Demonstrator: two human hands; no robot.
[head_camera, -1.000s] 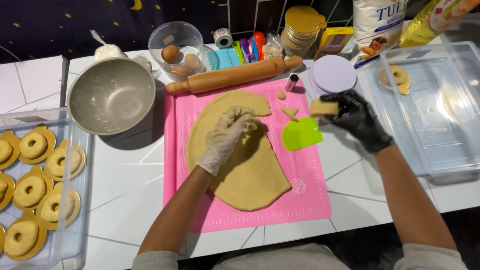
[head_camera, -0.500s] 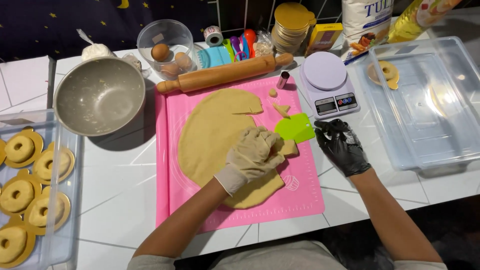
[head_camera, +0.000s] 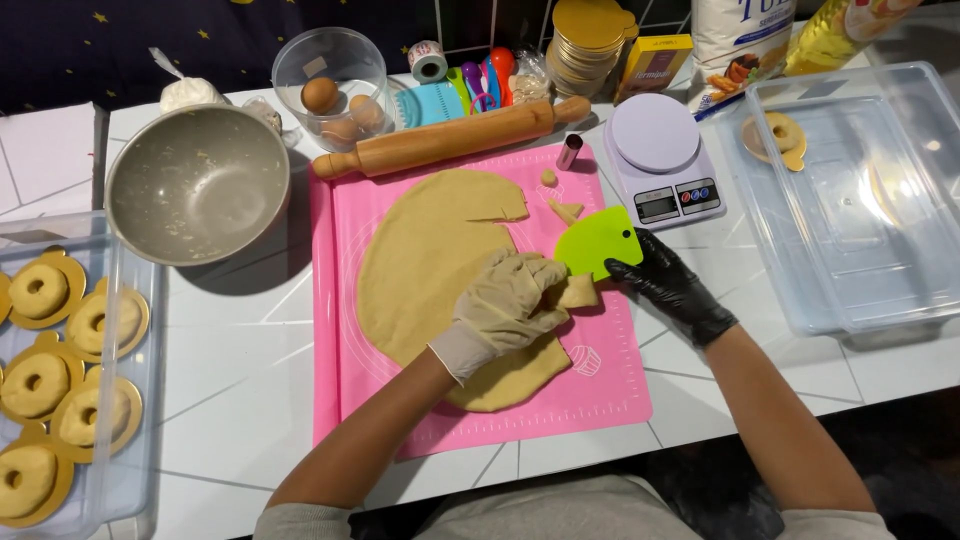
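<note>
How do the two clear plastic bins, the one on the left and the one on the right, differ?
The left bin is packed with ring-shaped dough pieces, each on a gold disc; the right bin holds just one such piece in its far corner. The left bin is cut off by the picture's edge, while the right bin shows nearly whole. The left bin sits by the metal bowl, the right bin by the kitchen scale. Both are clear, rectangular and rest on the white tiled counter.

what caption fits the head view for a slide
Left hand lifts a dough piece beside the green scraper in the right hand.
</note>
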